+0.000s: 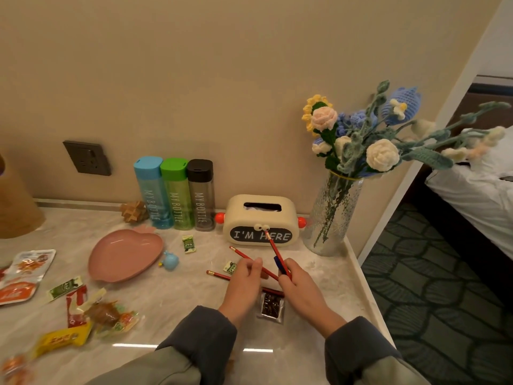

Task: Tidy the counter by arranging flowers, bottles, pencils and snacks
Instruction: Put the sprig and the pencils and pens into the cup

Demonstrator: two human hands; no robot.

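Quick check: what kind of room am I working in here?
Probably a hotel room or bedroom: a marble-look counter along the wall, a bed with white sheets to the right, and patterned carpet.

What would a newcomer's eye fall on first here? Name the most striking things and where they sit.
First the crocheted bouquet in the glass vase at the back right corner of the counter, then the cream tissue box reading I'M HERE beside it and the three coloured bottles lined against the wall. In front, the right hand grips a red pencil and the left hand pinches a second pencil; snack packets litter the left side.
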